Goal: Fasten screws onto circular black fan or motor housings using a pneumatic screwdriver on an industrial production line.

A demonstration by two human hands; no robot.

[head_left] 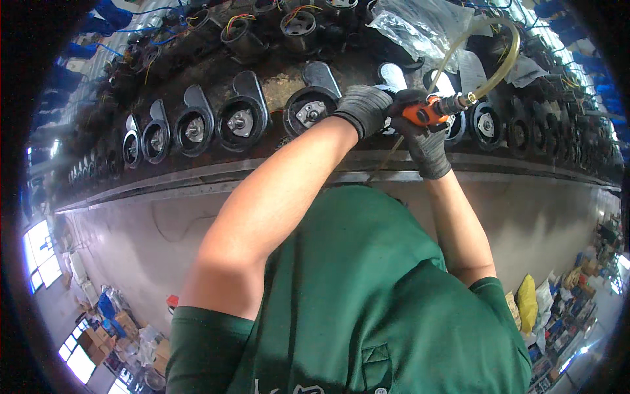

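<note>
My right hand (425,150), in a dark grey knitted glove, is wrapped around an orange air tool (426,111) with a metal end fitting. A clear yellowish hose (512,56) loops up from that fitting. Right beside the tool, my left hand (364,110), gloved the same way, has its fingers curled in at a snail-shaped blower housing (392,75). Both hands mostly cover this housing, and what the left fingertips hold is hidden. Just left lies another black housing (308,108) with a silver metal plate in its round opening.
More housings (241,118) stand in a row along the dark bench, on both sides of my hands. Behind them are black cylindrical motors (298,29) with coloured wires, and clear plastic bags (423,26). A metal rail (216,172) edges the bench's near side.
</note>
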